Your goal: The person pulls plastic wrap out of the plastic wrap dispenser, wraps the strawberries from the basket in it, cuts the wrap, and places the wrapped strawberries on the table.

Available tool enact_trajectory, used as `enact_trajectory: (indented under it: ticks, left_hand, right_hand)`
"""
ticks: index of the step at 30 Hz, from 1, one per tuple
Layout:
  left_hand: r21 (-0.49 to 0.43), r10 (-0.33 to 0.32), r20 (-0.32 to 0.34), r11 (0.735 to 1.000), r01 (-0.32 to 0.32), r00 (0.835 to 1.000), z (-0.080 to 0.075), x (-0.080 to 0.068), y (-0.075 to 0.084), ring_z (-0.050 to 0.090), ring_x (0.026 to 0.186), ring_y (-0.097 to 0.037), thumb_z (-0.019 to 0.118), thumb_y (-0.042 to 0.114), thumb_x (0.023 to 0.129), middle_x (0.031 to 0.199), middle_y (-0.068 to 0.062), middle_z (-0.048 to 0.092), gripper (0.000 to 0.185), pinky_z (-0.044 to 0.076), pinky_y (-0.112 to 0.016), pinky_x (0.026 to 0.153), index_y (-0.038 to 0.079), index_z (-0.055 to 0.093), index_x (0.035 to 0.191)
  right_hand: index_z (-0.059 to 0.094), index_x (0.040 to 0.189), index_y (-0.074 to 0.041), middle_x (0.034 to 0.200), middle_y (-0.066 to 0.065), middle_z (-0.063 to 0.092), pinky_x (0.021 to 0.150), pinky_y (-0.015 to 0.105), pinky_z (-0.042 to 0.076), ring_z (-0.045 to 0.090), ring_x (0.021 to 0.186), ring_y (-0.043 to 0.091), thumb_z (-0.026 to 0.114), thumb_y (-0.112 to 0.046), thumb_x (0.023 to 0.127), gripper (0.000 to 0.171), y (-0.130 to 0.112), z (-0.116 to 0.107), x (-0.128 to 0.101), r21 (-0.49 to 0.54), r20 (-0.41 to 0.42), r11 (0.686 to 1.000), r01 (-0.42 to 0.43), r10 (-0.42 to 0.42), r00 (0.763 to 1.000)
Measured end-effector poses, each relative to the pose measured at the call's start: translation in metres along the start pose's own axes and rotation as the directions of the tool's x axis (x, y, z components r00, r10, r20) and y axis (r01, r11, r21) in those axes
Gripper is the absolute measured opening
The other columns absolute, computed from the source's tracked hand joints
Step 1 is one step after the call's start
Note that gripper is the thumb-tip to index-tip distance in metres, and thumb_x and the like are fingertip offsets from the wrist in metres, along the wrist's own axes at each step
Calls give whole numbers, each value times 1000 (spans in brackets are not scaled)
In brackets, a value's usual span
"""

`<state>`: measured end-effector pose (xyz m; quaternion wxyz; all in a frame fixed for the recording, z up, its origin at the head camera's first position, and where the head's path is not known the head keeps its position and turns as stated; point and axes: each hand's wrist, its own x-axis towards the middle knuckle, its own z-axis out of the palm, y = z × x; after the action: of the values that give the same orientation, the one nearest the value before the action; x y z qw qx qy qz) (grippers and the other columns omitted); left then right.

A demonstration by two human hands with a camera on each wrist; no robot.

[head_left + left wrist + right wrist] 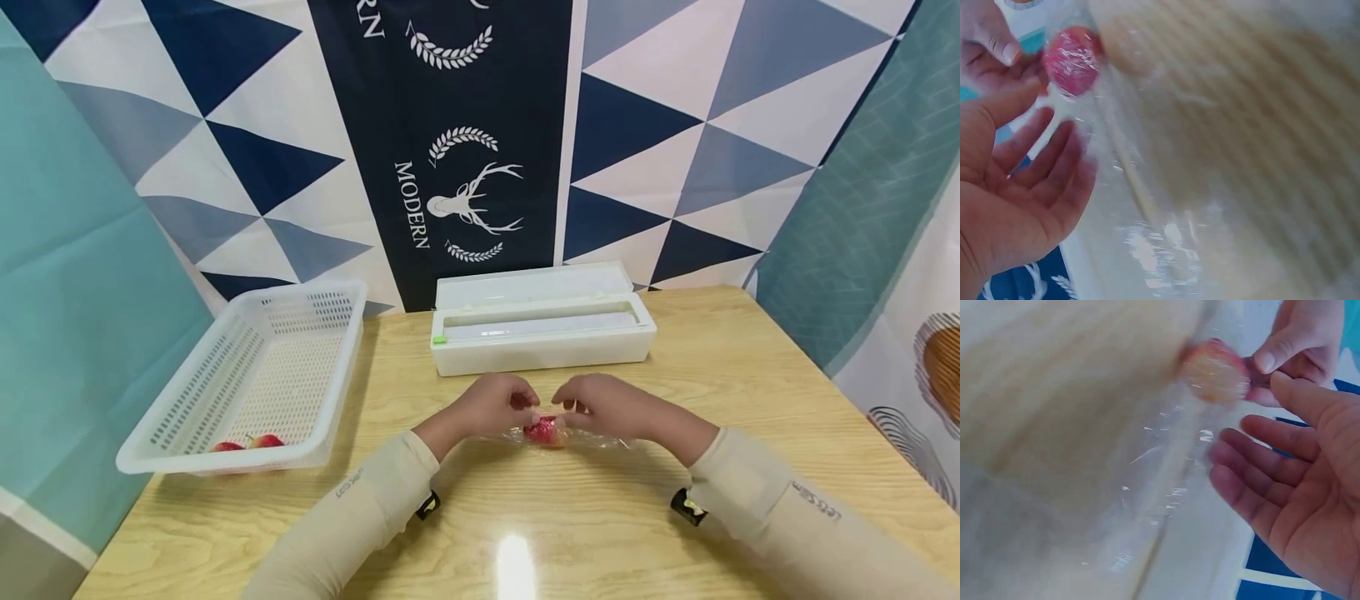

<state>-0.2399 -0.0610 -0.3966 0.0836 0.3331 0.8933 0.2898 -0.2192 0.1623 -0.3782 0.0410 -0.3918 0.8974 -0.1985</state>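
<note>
A small red and yellow apple (545, 431) lies on the table under clear cling film (600, 439), which spreads out to both sides. My left hand (498, 406) is at the apple's left side, its thumb beside the fruit. From the other side my right hand (603, 407) reaches in, thumb tip close to the apple. Both wrist views show a gap between thumb and loosely bent fingers on each hand. The film (1166, 250) looks crinkled and shiny beside the left fingers. Whether the fingertips press the apple or only the film, I cannot tell.
Behind the hands stands a white cling film box (540, 354) with its lid raised and a roll inside. At the left, a white plastic basket (337, 375) holds red apples (266, 441) in its near corner. A patterned cloth (480, 100) hangs behind the wooden table (570, 533).
</note>
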Motion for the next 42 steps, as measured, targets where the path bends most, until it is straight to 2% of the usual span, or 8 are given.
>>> enact_trajectory:
  ticks: [5, 11, 15, 19, 26, 34, 38, 42]
  left_hand:
    - [196, 80, -36, 978, -71, 996, -1, 0, 14, 61, 94, -10, 74, 18, 87, 99, 5, 69, 15, 48, -21, 83, 13, 75, 101]
    - [445, 142, 2, 886, -128, 990, 13, -1, 20, 59, 86, -7, 80, 27, 81, 97, 4, 68, 29, 47, -19, 74, 12, 73, 105]
    - [504, 154, -8, 854, -129, 988, 17, 1, 18, 55, 77, -6, 82, 26, 80, 90, 4, 66, 26, 45, -20, 68, 12, 72, 99]
    - [442, 148, -11, 888, -128, 989, 14, 6, 14, 52, 73, -5, 81, 23, 80, 85, 7, 66, 21, 42, -18, 66, 12, 73, 96]
    - [316, 96, 29, 943, -101, 995, 10, 13, 6, 54, 76, -2, 82, 25, 80, 88, 8, 68, 26, 43, -16, 69, 11, 74, 100]
    - [252, 84, 61, 963, -97, 995, 5, 15, 3, 58, 80, -4, 86, 27, 75, 89, 9, 68, 34, 45, -15, 72, 11, 74, 102]
    - [205, 70, 100, 975, -90, 992, -7, 9, 3, 63, 90, -8, 85, 25, 77, 101, 6, 71, 35, 48, -18, 79, 11, 74, 107]
    - [145, 42, 84, 988, -54, 996, -22, 1, -3, 66, 97, -16, 80, 17, 82, 108, -1, 71, 32, 50, -24, 82, 8, 73, 111]
  right_hand:
    - [73, 103, -4, 98, 4, 67, 76, 35, 54, 64, 89, 21, 74, -5, 84, 19, -2, -6, -2, -11, -75, 1000, 25, -26, 997]
    - [72, 97, -4, 90, 0, 64, 77, 36, 52, 61, 85, 17, 79, -4, 76, 23, 0, 11, -1, -62, -80, 997, 48, -53, 995]
    - [70, 95, -6, 87, -3, 62, 73, 33, 52, 59, 81, 14, 83, -5, 72, 26, 1, 18, 1, -131, -98, 990, 46, -60, 993]
    - [69, 90, -7, 83, -3, 61, 68, 29, 51, 57, 75, 10, 80, -5, 77, 17, 4, 19, 7, -131, -107, 990, 50, -65, 992]
    - [69, 88, -8, 83, -4, 60, 67, 28, 49, 55, 73, 11, 75, 1, 77, 16, 17, 17, 14, 3, -86, 1000, 21, -21, 996]
    - [70, 98, -7, 95, -1, 64, 75, 33, 52, 60, 84, 18, 76, -3, 76, 23, 20, 7, 9, 65, -28, 998, -6, 8, 1000]
    - [69, 106, -2, 104, 7, 67, 79, 40, 53, 63, 91, 25, 75, -10, 83, 25, 21, -1, 6, 88, -1, 994, -65, 66, 998]
    - [67, 110, 2, 106, 11, 67, 81, 43, 53, 63, 94, 26, 68, -18, 92, 27, 21, -1, 10, 117, 32, 988, -97, 94, 995]
